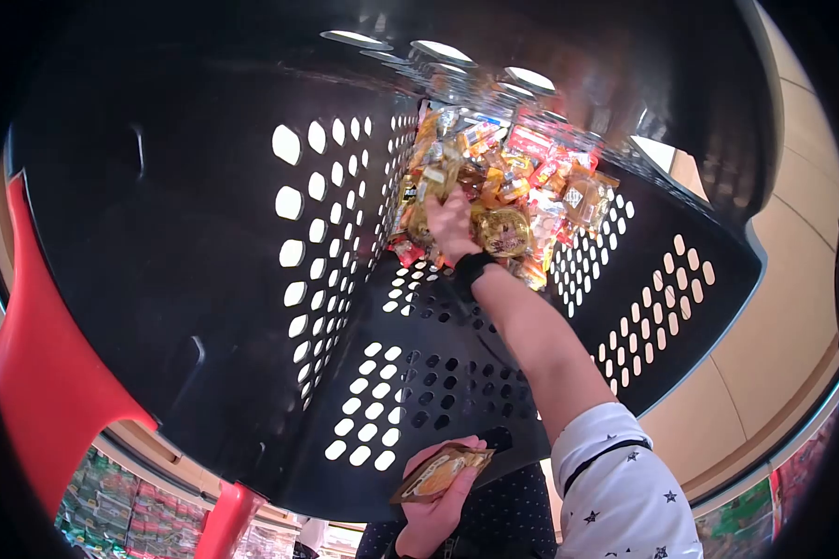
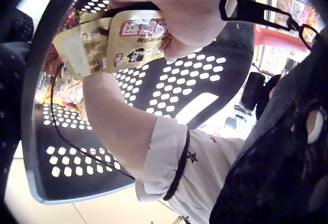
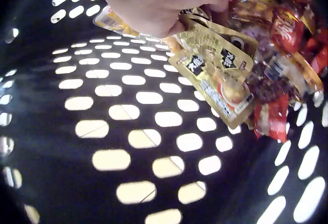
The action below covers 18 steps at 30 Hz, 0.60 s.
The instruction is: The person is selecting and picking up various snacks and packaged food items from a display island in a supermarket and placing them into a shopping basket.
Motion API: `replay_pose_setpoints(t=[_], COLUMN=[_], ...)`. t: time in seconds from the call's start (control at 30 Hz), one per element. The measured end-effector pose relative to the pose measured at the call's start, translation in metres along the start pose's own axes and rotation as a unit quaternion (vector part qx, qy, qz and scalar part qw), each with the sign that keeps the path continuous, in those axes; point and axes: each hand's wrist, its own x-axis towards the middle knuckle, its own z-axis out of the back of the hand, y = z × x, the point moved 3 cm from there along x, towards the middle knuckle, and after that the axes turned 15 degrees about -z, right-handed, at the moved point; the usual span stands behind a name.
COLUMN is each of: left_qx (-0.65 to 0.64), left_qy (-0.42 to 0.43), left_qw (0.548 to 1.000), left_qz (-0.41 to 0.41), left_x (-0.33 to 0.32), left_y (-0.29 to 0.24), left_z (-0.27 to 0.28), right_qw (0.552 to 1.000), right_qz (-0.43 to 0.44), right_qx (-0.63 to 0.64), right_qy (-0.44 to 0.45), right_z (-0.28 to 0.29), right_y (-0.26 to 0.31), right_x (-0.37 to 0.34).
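In the head view my left hand (image 1: 433, 498) grips a gold snack pouch (image 1: 443, 472) over the near end of a black plastic basket (image 1: 457, 391). The left wrist view shows red and black print on this gold pouch (image 2: 136, 39), with my left hand (image 2: 174, 9) curled at its edge. Deep in the basket, my right hand (image 1: 450, 224) reaches into a heap of wrapped snacks (image 1: 503, 177). Seen from the right wrist, my right hand (image 3: 164, 4) holds several overlapping gold pouches (image 3: 212, 73) by their upper end. Its fingertips are partly hidden behind them.
The basket's slotted walls (image 1: 326, 233) rise around the heap. A round gold packet (image 1: 503, 231) lies right of my right hand, and a red wrapper (image 3: 271, 117) beside the pouches. A red handle (image 1: 56, 354) curves along the left. Shelves of packaged goods (image 1: 130, 503) stand beyond.
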Motion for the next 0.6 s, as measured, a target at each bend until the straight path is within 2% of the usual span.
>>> replay_pose_setpoints(t=[0.07,0.13,0.17,0.2,0.27,0.4,0.43,0.47,0.53,0.57,0.6], left_qx=[0.028,-0.032,-0.032,-0.02,-0.007,-0.009,-0.019,-0.02,0.032,0.032,0.028], left_qy=[0.021,-0.04,-0.041,-0.022,-0.003,-0.001,-0.015,-0.013,-0.025,-0.024,-0.015], left_qw=[0.999,0.999,0.999,1.0,1.0,1.0,1.0,1.0,0.997,0.997,0.997], left_qz=[-0.001,0.018,0.018,0.006,-0.004,-0.004,-0.01,-0.009,0.066,0.067,0.066], left_x=[-0.001,-0.001,-0.001,-0.001,-0.001,-0.003,-0.004,-0.005,-0.005,-0.006,-0.006], left_y=[-0.001,-0.004,-0.003,-0.002,-0.003,0.0,0.0,-0.001,-0.006,-0.006,-0.005], left_z=[0.0,-0.003,-0.003,-0.004,-0.004,-0.006,-0.006,-0.006,-0.004,-0.003,-0.003], right_qw=[1.0,0.976,0.992,0.996,0.987,0.983,0.964,0.964,0.927,0.907,0.915], right_qz=[0.017,-0.151,-0.11,-0.073,-0.144,-0.137,-0.158,-0.158,-0.275,-0.302,-0.292], right_qx=[-0.02,-0.152,-0.063,-0.054,-0.03,-0.024,0.078,0.077,-0.03,-0.061,-0.068], right_qy=[0.007,0.022,0.006,0.016,0.063,0.123,0.2,0.198,0.253,0.288,0.269], right_z=[-0.012,-0.031,-0.034,-0.038,-0.037,-0.034,-0.03,-0.025,-0.014,-0.009,0.0], right_y=[0.005,0.0,0.003,0.009,0.009,0.0,-0.001,0.0,0.013,0.021,0.034], right_x=[-0.007,-0.005,-0.008,-0.002,0.009,0.009,0.008,0.009,0.007,0.002,-0.009])
